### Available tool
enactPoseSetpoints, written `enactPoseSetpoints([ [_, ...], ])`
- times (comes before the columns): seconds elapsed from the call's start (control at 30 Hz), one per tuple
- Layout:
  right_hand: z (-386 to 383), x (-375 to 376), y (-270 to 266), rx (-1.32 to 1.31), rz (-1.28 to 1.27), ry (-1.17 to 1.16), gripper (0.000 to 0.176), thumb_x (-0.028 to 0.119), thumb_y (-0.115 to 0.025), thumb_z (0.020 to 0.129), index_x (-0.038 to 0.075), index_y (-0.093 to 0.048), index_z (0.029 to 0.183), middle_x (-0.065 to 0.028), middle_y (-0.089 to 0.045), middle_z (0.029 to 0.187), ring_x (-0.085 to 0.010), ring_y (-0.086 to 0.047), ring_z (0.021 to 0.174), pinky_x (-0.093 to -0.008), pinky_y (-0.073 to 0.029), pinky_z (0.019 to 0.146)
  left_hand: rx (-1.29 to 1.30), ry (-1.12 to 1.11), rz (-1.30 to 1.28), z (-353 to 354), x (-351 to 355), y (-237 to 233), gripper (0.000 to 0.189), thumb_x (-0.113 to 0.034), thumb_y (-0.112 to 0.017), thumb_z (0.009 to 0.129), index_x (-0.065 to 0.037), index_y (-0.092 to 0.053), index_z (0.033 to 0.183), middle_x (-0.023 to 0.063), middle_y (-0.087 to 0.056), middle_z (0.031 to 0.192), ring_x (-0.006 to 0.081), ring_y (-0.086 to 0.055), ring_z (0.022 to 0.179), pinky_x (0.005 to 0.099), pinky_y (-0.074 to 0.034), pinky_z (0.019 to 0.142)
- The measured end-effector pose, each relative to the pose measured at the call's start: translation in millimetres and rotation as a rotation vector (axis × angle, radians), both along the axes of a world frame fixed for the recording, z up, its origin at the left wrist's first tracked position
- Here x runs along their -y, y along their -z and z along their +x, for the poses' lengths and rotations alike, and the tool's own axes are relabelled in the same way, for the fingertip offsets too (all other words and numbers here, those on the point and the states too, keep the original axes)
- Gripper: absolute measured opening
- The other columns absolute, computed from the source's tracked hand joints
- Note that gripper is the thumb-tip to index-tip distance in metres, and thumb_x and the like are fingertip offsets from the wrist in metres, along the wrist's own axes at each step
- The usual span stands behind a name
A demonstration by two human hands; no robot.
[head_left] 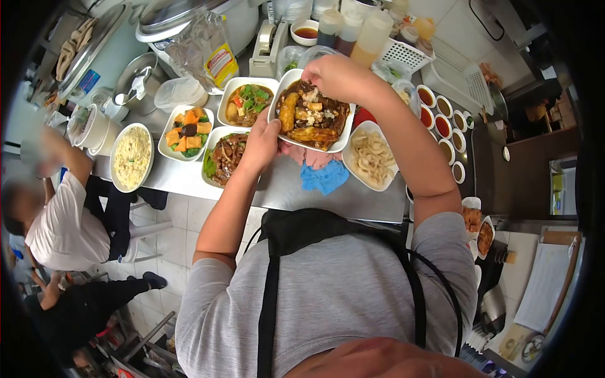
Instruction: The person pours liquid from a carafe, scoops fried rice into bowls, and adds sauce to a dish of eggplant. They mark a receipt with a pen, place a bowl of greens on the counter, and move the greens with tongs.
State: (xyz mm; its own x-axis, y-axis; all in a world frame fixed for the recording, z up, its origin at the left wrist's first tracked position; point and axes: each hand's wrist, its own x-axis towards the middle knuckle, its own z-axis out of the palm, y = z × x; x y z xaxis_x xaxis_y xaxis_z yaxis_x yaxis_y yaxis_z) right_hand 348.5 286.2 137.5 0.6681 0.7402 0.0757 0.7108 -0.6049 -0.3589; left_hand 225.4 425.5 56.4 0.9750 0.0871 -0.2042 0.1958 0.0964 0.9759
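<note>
My left hand (263,146) grips the near left edge of a white square bowl (344,140), tilted and raised over the counter. In it lies a dark saucy dish with yellow-brown pieces (309,133) and pale crumbly bits on top. Above the bowl's far side, my right hand (334,77) has its fingers pinched together, pointing down; what they hold is hidden. Left of the bowl are a soupy dish with green herbs (253,99) and a brown meat dish (227,154). Pale strips of food (372,154) fill another white bowl to the right.
A blue cloth (324,179) and a pink cloth (307,155) lie below the held bowl. Fried rice (132,156) and an orange-and-green dish (188,133) stand leftward. Squeeze bottles (372,39) and sauce cups (443,126) stand behind and right. Another person (66,214) is at left.
</note>
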Motion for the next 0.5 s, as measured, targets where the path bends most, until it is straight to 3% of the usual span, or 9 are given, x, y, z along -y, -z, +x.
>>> enactPoseSetpoints([
  [0.13, -13.8, -4.7, -3.1, 0.170, 0.245, 0.137, 0.019, 0.009, -0.054, 0.069, 0.009, -0.060, 0.088, -0.0119, -0.059, 0.083, -0.0271, -0.056, 0.078, -0.0322, -0.045, 0.066, -0.007, 0.016, -0.032, 0.7, 0.2, -2.8, 0.035, -0.012, -0.029, 0.082, -0.002, -0.038, 0.114, 0.0040, -0.052, 0.064, 0.0073, -0.043, 0.039, 0.0182, -0.035, 0.035],
  [0.17, -13.3, -6.6, 13.0, 0.262, 0.209, 0.069, 0.023, 0.014, -0.055, 0.069, 0.012, -0.061, 0.091, -0.0122, -0.059, 0.088, -0.0266, -0.056, 0.079, -0.0334, -0.045, 0.064, -0.011, 0.012, -0.033, 1.1, 0.7, -2.2, 0.035, -0.012, -0.029, 0.082, -0.002, -0.038, 0.114, 0.0040, -0.052, 0.064, 0.0073, -0.043, 0.039, 0.0182, -0.035, 0.035],
  [0.23, -24.4, -3.1, 19.4, 0.135, -0.167, -0.030, 0.020, 0.021, -0.055, 0.069, 0.013, -0.062, 0.086, -0.0116, -0.058, 0.087, -0.0265, -0.056, 0.076, -0.0375, -0.043, 0.062, -0.008, 0.014, -0.035, 2.8, -0.6, 2.0, 0.036, -0.013, -0.030, 0.082, -0.002, -0.037, 0.115, 0.0042, -0.052, 0.064, 0.0073, -0.044, 0.039, 0.0185, -0.035, 0.036],
  [0.27, -27.3, -0.2, 23.4, 0.175, -0.090, -0.058, 0.022, 0.027, -0.055, 0.070, 0.014, -0.063, 0.086, -0.0104, -0.059, 0.086, -0.0257, -0.056, 0.079, -0.0386, -0.042, 0.065, -0.005, 0.013, -0.035, 3.3, -1.6, 3.3, 0.036, -0.013, -0.030, 0.082, -0.003, -0.036, 0.115, 0.0042, -0.052, 0.064, 0.0074, -0.044, 0.039, 0.0185, -0.035, 0.036],
  [0.37, -33.2, -4.6, -18.1, 0.086, -0.376, 0.106, 0.024, 0.029, -0.054, 0.072, 0.013, -0.063, 0.088, -0.0088, -0.060, 0.087, -0.0246, -0.055, 0.084, -0.0346, -0.041, 0.071, -0.007, -0.007, -0.017, 3.6, 0.0, 1.4, 0.034, -0.016, -0.030, 0.082, -0.002, -0.037, 0.112, 0.0050, -0.053, 0.060, 0.0093, -0.046, 0.040, 0.0187, -0.035, 0.036],
  [0.4, -26.5, 4.5, -2.8, 0.156, -0.251, 0.000, 0.027, 0.032, -0.052, 0.074, 0.010, -0.062, 0.087, -0.0100, -0.060, 0.083, -0.0262, -0.055, 0.082, -0.0336, -0.042, 0.069, -0.017, -0.010, -0.015, 3.5, -1.0, 1.0, 0.034, -0.016, -0.030, 0.082, -0.002, -0.037, 0.112, 0.0051, -0.053, 0.060, 0.0093, -0.046, 0.040, 0.0187, -0.034, 0.036],
  [0.5, 14.4, 41.1, 30.1, 0.288, 0.554, -0.020, 0.033, 0.035, -0.049, 0.076, 0.004, -0.060, 0.082, -0.0132, -0.059, 0.079, -0.0294, -0.055, 0.077, -0.0360, -0.042, 0.065, -0.024, -0.034, -0.016, 2.6, -3.8, -0.2, 0.033, -0.015, -0.030, 0.082, -0.003, -0.038, 0.112, 0.0050, -0.053, 0.061, 0.0090, -0.046, 0.040, 0.0186, -0.034, 0.035],
])
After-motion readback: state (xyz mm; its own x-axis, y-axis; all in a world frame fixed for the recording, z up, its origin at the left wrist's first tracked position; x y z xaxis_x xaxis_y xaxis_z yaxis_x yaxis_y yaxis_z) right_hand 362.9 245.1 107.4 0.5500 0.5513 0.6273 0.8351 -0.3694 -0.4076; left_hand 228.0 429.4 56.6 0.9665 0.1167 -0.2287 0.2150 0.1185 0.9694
